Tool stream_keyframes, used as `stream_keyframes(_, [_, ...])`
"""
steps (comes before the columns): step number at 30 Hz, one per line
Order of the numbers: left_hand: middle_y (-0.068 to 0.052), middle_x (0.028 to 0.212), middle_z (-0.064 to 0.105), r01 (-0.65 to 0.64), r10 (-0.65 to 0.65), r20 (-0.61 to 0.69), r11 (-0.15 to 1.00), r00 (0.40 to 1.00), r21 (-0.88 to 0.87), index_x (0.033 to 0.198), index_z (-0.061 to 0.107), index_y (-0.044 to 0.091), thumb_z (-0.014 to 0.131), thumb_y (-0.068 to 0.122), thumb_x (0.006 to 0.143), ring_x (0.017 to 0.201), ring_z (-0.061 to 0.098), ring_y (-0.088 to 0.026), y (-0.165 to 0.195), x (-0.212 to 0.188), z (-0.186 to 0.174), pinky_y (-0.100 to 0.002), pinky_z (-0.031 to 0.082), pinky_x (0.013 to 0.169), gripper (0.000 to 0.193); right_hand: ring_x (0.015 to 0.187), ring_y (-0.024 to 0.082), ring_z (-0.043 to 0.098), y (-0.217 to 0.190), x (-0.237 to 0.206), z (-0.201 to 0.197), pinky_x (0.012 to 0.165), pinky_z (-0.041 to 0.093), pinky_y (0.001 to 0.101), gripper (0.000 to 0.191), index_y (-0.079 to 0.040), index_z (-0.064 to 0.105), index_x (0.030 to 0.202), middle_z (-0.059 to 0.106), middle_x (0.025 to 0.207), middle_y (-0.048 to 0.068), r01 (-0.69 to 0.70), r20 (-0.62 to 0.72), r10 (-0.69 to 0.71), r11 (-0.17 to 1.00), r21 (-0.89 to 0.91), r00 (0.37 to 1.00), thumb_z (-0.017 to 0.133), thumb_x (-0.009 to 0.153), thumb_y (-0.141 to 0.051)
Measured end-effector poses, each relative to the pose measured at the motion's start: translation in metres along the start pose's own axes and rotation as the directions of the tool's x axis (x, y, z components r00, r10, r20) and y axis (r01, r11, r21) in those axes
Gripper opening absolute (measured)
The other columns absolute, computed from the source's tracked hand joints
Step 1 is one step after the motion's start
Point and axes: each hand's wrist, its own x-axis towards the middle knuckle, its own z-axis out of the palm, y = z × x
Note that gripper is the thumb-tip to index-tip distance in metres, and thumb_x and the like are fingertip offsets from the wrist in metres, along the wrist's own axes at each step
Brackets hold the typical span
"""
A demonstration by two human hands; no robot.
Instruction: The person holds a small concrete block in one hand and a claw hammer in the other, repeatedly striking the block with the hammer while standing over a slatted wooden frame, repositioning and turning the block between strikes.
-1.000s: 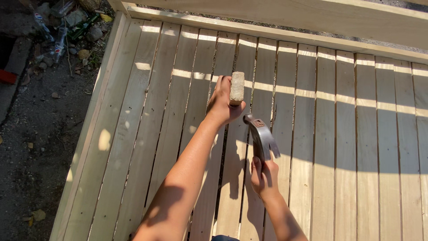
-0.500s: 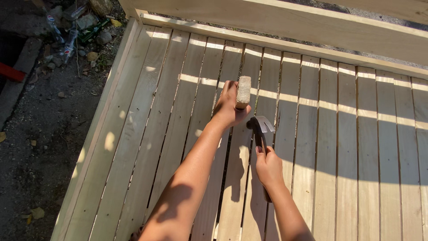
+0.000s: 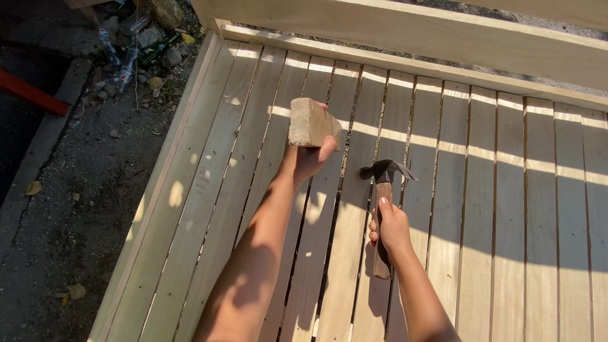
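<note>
1. At the far left of the frame is dark, bare ground [image 3: 69, 209] with a few dry leaves on it.
2. A red bar [image 3: 28, 92] lies slanted at the left edge.
3. In the upper left corner is a heap of litter [image 3: 136, 44] with bottles and stones. They are too small to tell more.
4. The rest of the frame is a big wooden surface [image 3: 506, 221] made of long pale slats with thin gaps between them. Sun and shadow make stripes across it.
5. A thick wooden rail [image 3: 443, 31] runs along the top of the frame.
6. The left hand [image 3: 310, 158] is in the middle of the frame. Its fingers are wrapped round a small wooden block [image 3: 309, 123] and hold it up above the slats.
7. Just to the right, the right hand [image 3: 391, 225] is closed tight round the brown wooden handle of a hammer [image 3: 382, 190].
8. The dark metal head of the hammer points up the frame, right of the block and apart from it.
9. The hammer is low over the slats. I cannot tell if it touches them.
</note>
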Motion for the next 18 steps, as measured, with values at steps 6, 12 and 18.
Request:
stream_keyframes(6, [-0.009,0.118,0.057,-0.06,0.057,0.048,0.997,0.997,0.056,0.133,0.047,0.008,0.065,0.002,0.081,0.107,0.06,-0.021,-0.024,-0.024,-0.053,-0.037,0.054,0.093,0.055,0.042,0.013,0.046,-0.006,-0.019,0.014,0.041,0.04,0.0316,0.04,-0.006,0.055,0.092,0.052,0.059,0.005,0.089,0.016,-0.09,0.995,0.041,0.996,0.049,0.102,-0.045])
stream_keyframes(12, [-0.011,0.11,0.057,-0.165,0.156,0.054,0.959,0.986,0.232,0.126,0.049,0.007,0.067,0.002,0.076,0.098,0.06,-0.028,-0.033,-0.024,-0.029,-0.038,0.054,0.088,0.053,0.046,0.011,0.049,-0.07,-0.054,0.023,0.043,0.042,0.0282,0.041,-0.002,0.054,0.092,0.054,0.062,0.006,0.397,0.122,-0.393,0.917,-0.019,0.912,0.053,0.101,-0.042])
stream_keyframes(18, [-0.017,0.117,0.054,-0.162,0.15,0.061,0.932,0.987,0.325,0.126,0.051,0.005,0.075,0.005,0.069,0.106,0.059,-0.039,-0.026,0.007,0.004,-0.043,0.053,0.088,0.062,0.057,0.006,0.046,-0.114,-0.108,0.039,0.051,0.04,0.0204,0.049,-0.002,0.054,0.122,0.054,0.072,0.001,0.799,0.348,-0.751,0.601,0.007,0.562,0.054,0.104,-0.048])
